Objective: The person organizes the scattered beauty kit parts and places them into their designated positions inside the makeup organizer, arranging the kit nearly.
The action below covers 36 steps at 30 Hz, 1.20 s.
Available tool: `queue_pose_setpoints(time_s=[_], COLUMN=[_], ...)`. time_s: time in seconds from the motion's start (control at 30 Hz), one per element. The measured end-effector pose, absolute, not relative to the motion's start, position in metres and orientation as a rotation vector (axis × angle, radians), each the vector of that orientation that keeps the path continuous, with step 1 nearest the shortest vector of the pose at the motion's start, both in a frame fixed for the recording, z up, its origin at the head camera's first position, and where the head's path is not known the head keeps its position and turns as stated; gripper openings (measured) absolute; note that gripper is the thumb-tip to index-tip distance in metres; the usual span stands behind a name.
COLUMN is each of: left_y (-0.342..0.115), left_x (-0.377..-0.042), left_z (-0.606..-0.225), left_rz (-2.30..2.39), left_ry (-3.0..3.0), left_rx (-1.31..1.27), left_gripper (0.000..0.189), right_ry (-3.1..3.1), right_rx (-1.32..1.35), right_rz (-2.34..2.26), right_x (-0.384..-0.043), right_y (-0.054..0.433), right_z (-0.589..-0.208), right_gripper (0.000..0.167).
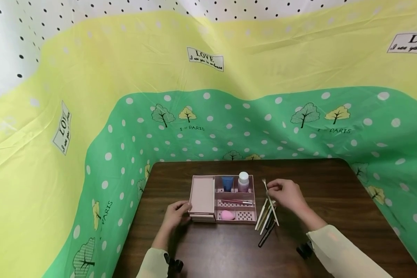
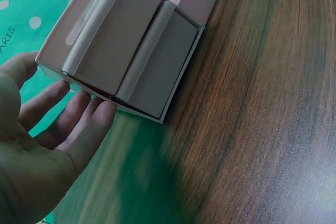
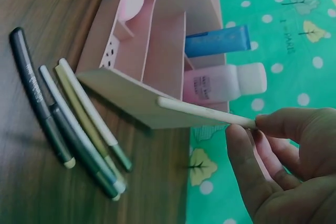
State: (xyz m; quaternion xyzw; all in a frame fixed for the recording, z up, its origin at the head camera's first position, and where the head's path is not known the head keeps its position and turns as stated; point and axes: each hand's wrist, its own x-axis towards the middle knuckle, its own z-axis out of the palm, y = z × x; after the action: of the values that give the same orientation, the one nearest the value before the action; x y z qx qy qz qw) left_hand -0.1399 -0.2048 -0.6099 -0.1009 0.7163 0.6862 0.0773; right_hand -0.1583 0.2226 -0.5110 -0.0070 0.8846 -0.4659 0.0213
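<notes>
My right hand (image 1: 289,195) pinches a slim makeup brush (image 3: 205,112) with a pale handle between thumb and fingertips, beside the right wall of a pink organizer (image 1: 236,223). In the head view the bristles point away and the handle slants over a loose bunch of slim brushes and pens (image 3: 86,114), white, gold and black. At the organizer's left side, the fingertips of my left hand (image 1: 175,213) touch its side wall near the front corner, fingers loosely bent. In the left wrist view two front drawers (image 2: 118,38) are closed.
The organizer's right-hand compartments hold a blue tube (image 1: 227,184), a white-capped bottle (image 1: 243,182), reddish slim sticks (image 1: 236,202) and a pink sponge (image 1: 227,215). All stands on a dark wooden table (image 1: 226,251), with a green and yellow printed curtain (image 1: 208,143) behind and beside it.
</notes>
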Motion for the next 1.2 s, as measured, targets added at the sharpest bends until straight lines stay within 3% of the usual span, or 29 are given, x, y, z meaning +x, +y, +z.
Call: queue_pose_setpoints(time_s=[1.2], left_y=[-0.208], left_x=[-0.144], left_z=[-0.611], left_rz=[2.023], left_ry=[2.114], left_rx=[-0.286], left_gripper=[0.040], right_ry=[2.439], right_rx=[0.028], right_rz=[-1.784], right_x=[-0.176], right_y=[0.128], right_z=[-0.498], right_gripper=[0.027])
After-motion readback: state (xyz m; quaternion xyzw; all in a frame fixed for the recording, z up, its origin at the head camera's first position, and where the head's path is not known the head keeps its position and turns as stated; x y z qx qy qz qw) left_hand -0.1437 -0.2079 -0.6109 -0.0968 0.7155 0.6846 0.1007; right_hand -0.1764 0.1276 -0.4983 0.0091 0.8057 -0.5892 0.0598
